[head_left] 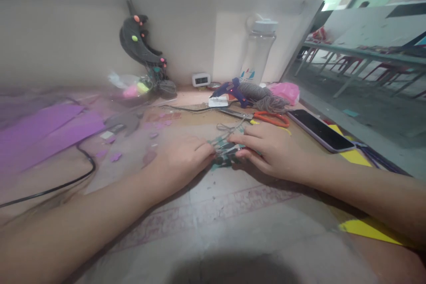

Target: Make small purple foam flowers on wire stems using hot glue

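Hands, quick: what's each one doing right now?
Left hand: closed, pinching the craft piece.
Right hand: closed, pinching the same craft piece.

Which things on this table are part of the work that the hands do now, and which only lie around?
In use: left hand, right hand, green piece with grey string.
Lying about: scissors, glue gun, phone, water bottle, purple sheets.
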Demonstrator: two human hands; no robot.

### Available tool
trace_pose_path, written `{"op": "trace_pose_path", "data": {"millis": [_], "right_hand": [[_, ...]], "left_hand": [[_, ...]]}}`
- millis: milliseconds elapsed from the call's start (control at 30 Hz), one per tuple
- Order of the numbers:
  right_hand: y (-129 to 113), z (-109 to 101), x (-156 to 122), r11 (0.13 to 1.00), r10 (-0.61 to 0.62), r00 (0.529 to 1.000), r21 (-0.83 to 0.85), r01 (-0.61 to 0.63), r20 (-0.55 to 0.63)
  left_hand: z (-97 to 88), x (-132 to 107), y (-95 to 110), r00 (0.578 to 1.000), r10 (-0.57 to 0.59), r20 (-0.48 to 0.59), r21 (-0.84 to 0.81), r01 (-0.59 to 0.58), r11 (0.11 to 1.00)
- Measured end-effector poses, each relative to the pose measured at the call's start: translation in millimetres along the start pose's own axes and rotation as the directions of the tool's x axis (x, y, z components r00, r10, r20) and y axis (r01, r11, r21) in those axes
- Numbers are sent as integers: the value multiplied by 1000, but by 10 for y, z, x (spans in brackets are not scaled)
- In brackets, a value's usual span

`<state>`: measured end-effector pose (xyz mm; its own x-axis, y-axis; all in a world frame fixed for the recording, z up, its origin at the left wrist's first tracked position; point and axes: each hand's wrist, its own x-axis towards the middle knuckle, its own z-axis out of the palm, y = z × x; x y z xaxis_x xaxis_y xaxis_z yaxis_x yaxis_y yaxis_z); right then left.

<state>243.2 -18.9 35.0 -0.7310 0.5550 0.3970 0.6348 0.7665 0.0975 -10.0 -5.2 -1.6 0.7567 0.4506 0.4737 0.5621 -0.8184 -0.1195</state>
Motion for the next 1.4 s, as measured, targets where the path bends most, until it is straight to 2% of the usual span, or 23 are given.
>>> {"op": "trace_pose_path", "data": {"millis": [133,467,667,867,1200,1400], "right_hand": [[-36,-85,14,995,-36,999,-97,38,16],[-92,-84,10,987,-23,999,-160,30,46],[-131,-113,35,986,-18,998,-167,27,57],[-136,-107,46,985,-9,998,-171,20,68],[-122,-87,30,989,-22,998,-145,29,53],[-134,-96,39,980,-33,999,-197,40,40]], "left_hand": [[-10,-7,2,998,22,56,44,-24,999],[-19,-7,17,994,32,109,50,-37,998],[-46,-5,21,991,88,99,63,-94,994],[-23,-16,12,989,76,123,65,-85,994],[-28,-16,21,992,86,92,63,-92,994],[-27,-14,24,991,67,117,55,-73,996]]}}
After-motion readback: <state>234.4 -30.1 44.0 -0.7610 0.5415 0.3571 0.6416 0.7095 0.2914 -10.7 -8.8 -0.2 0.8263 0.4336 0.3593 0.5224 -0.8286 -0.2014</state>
